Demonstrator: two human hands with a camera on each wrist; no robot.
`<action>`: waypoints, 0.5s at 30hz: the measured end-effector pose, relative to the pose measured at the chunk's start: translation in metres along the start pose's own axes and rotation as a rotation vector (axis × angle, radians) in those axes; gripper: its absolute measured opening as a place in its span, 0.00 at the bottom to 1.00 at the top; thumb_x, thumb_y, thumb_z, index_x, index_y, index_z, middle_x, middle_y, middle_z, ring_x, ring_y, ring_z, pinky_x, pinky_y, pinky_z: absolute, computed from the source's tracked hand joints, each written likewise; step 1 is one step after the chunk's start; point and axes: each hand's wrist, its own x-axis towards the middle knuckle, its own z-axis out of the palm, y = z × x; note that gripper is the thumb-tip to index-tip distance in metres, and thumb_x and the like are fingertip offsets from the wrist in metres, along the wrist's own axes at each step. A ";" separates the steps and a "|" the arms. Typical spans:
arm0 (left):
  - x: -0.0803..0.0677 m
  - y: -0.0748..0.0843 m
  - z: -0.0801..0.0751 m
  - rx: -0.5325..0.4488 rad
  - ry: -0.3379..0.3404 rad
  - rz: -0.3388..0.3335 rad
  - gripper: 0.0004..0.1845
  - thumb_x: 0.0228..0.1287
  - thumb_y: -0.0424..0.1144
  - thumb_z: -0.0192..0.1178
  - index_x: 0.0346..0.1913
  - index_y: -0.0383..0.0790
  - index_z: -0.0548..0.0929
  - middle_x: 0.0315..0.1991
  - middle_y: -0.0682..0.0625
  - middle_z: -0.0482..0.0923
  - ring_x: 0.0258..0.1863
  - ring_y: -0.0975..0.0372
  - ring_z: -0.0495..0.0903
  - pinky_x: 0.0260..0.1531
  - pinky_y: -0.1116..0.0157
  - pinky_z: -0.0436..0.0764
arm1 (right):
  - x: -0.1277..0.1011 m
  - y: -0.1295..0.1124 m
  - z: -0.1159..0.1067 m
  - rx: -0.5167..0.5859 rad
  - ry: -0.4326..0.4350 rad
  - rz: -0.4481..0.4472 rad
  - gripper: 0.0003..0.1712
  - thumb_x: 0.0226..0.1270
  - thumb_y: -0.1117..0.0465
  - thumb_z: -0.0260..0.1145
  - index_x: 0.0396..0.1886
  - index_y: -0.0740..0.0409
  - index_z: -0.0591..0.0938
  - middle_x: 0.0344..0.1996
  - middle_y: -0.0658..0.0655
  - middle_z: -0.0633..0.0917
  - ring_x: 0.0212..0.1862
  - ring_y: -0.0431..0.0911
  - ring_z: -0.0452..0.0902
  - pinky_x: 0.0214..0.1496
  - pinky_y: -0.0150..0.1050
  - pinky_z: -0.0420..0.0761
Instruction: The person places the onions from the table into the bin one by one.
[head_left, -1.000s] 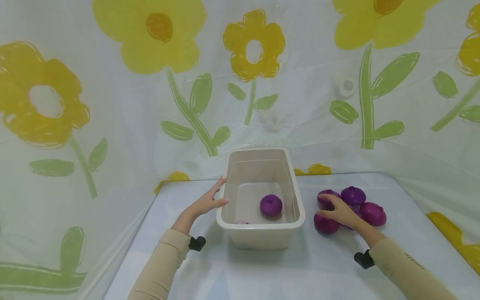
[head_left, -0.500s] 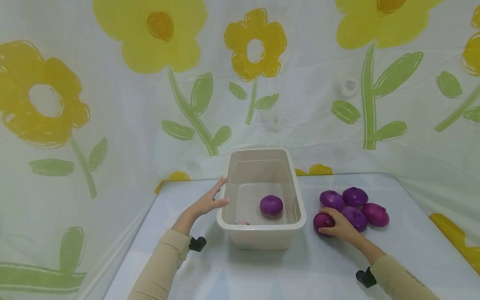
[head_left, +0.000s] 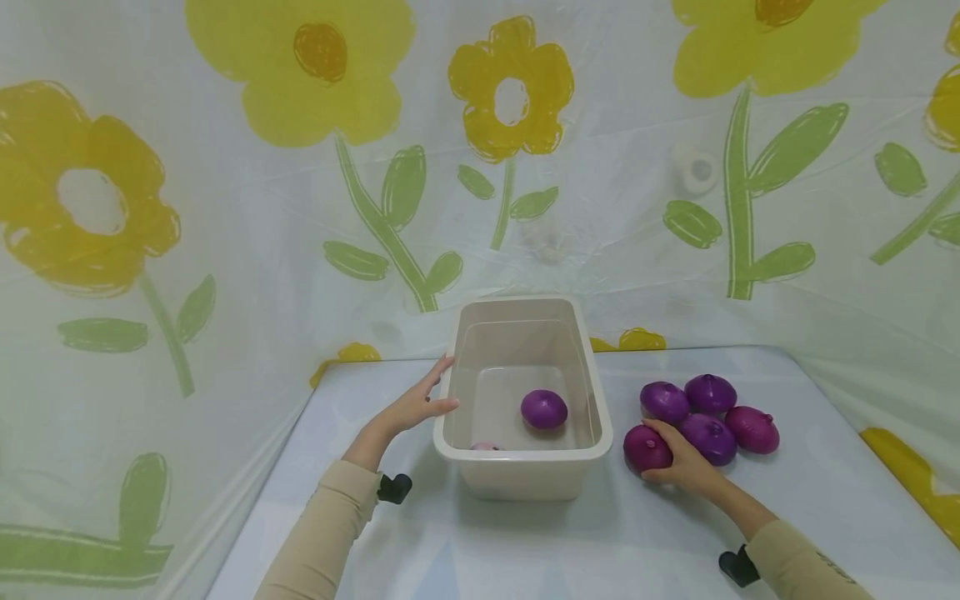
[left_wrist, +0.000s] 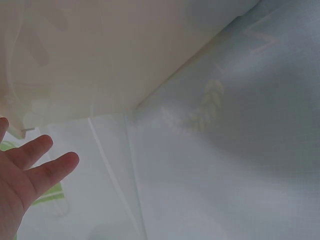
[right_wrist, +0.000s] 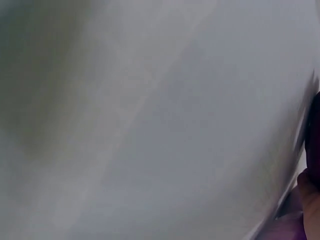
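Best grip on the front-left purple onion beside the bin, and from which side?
Probably from above and its near-right side, fingers wrapped round the widest girth of the front-left onion, as the right hand does. Its far-right side abuts the other onions; the bin stands to its left.

Table (head_left: 525,542) with bin (head_left: 525,467), purple onions (head_left: 708,408)
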 end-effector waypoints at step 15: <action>-0.001 0.004 0.000 0.009 -0.003 0.004 0.46 0.57 0.56 0.57 0.72 0.50 0.44 0.74 0.46 0.35 0.70 0.44 0.42 0.62 0.39 0.51 | -0.001 -0.007 -0.007 -0.039 -0.017 0.110 0.51 0.47 0.54 0.73 0.66 0.64 0.56 0.61 0.74 0.63 0.58 0.70 0.62 0.52 0.65 0.68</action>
